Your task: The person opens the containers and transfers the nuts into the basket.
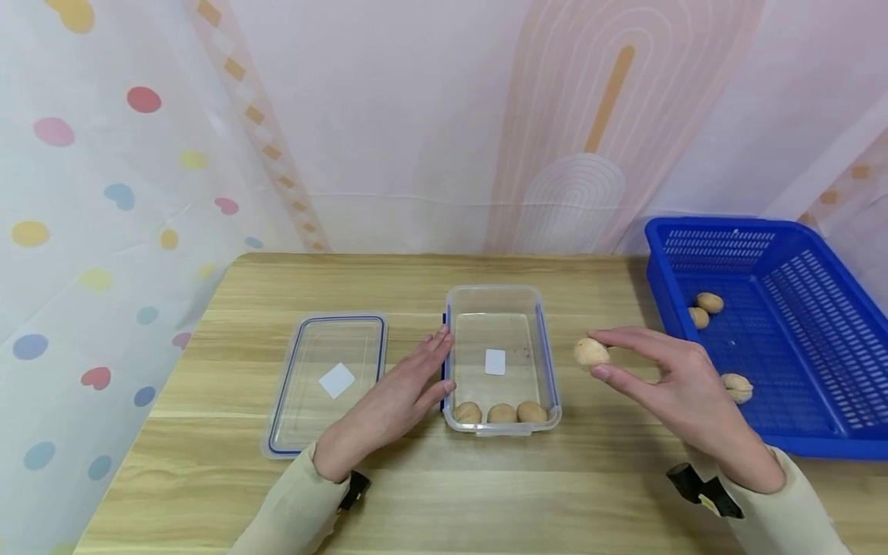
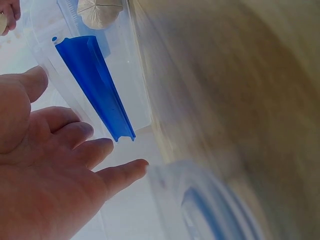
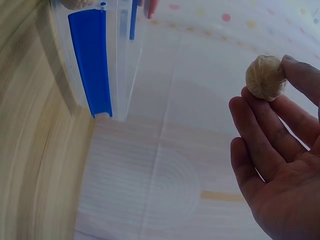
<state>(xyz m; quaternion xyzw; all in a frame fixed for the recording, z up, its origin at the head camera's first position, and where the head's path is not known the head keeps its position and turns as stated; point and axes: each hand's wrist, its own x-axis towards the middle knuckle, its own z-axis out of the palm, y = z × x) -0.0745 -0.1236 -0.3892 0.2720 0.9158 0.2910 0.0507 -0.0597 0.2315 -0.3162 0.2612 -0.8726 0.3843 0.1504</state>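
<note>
Head view: right hand (image 1: pixel 683 378) pinches walnut (image 1: pixel 591 352).

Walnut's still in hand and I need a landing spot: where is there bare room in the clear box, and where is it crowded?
The clear box is bare from its far wall to past the white label. The three walnuts crowd the near wall. The left hand rests against the left wall; the right hand pinches the walnut beyond the right wall.

Light is bright, soft and even, with only faint shadows under the hands on the table (image 1: pixel 430 493). The head view is sharp at centre and bends outward toward its edges. Both wrist views are washed out and hazy, with the wood smeared by blur.
</note>
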